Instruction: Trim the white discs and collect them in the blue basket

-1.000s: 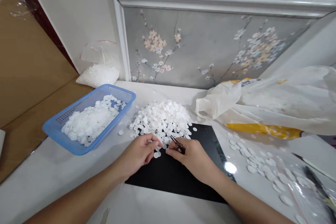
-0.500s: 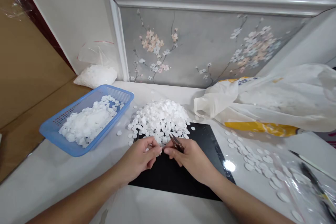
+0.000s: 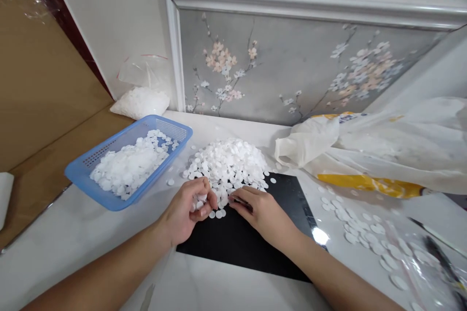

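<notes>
My left hand is curled around several small white discs, which show between the fingers and palm. My right hand is closed on a small dark metal tool with a pointed end, mostly hidden by the fingers. Right behind both hands rises a heap of white discs, partly lying on a black mat. A few loose discs rest on the mat between my hands. My right fingertips are at the near edge of the heap.
A blue plastic basket of white discs stands at left, with a clear zip bag of white pieces behind it. A large white plastic bag lies at right, near scattered discs and a black-handled tool. A framed flower picture leans behind.
My hands have moved apart. The left has turned, so the discs in it show more, and the right has tilted down toward the heap. The view has shifted slightly.
</notes>
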A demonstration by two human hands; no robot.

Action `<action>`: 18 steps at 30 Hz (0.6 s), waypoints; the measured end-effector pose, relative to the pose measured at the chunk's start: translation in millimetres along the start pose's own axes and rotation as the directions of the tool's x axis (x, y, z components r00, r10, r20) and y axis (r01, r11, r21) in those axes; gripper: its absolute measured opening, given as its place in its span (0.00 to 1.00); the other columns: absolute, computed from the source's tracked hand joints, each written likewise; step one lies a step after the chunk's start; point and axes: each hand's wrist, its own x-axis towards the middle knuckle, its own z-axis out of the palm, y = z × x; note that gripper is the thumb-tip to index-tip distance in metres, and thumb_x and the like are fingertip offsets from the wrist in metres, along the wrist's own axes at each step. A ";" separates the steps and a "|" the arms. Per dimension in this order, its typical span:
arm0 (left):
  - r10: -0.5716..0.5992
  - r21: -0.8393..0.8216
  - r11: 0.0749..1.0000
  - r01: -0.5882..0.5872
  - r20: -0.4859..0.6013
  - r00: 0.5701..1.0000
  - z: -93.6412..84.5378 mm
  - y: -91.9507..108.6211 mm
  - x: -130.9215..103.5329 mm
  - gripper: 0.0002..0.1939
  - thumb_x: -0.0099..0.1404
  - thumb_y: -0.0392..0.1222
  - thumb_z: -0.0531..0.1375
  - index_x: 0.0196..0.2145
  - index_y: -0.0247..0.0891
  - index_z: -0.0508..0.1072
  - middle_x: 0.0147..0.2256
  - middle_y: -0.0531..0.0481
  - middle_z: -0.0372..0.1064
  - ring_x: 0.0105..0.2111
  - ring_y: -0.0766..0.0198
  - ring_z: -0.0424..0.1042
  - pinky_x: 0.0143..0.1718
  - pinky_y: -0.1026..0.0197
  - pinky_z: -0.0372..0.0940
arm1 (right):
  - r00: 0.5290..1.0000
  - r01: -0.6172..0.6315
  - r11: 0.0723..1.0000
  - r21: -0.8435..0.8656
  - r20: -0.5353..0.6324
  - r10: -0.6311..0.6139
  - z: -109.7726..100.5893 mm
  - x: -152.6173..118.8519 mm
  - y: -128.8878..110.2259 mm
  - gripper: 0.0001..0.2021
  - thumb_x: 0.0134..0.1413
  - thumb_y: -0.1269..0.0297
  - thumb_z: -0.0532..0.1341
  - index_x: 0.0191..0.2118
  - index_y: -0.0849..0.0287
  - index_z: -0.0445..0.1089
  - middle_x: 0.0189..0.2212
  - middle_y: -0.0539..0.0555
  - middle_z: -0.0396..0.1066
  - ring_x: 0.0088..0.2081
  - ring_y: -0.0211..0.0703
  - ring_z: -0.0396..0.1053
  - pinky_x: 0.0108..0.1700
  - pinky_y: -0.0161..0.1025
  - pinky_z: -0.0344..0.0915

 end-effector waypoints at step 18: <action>0.271 0.982 -0.026 -0.185 0.185 0.945 3.3 -14.5 7.7 0.06 0.66 0.41 0.50 0.33 0.44 0.66 0.27 0.56 0.73 0.26 0.62 0.70 0.25 0.64 0.48 | 0.975 -0.209 0.958 0.195 0.121 0.188 -20.6 -1.4 -9.0 0.02 0.47 0.70 0.62 0.27 0.57 0.68 0.24 0.46 0.65 0.27 0.37 0.61 0.30 0.34 0.55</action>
